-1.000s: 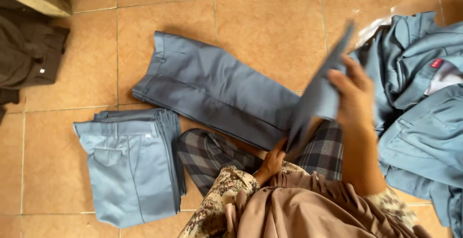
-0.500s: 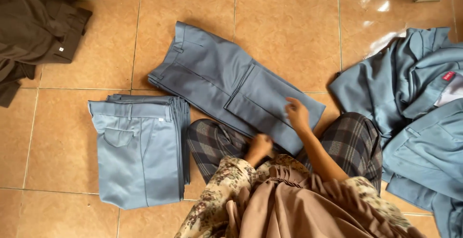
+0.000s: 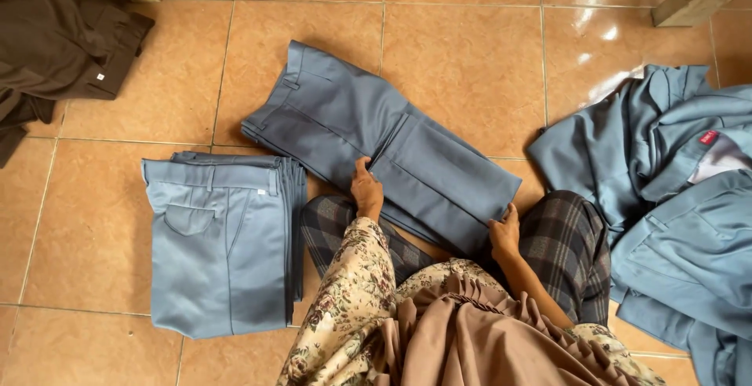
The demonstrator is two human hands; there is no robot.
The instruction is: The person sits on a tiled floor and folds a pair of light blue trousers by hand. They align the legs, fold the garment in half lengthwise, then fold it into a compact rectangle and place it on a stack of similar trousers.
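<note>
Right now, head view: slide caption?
Both hands, left hand and right hand, press folded grey-blue trousers on tiled floor.

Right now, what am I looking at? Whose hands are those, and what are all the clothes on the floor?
The camera sits on a person's head and looks down, so the hands are that person's own. They sit on a tiled floor. The left hand and right hand both press on folded blue-grey trousers; neither grips anything. Beside them lies a neat stack of lighter blue folded trousers. On the right is a loose heap of blue clothes, and dark brown clothes lie top left.
</note>
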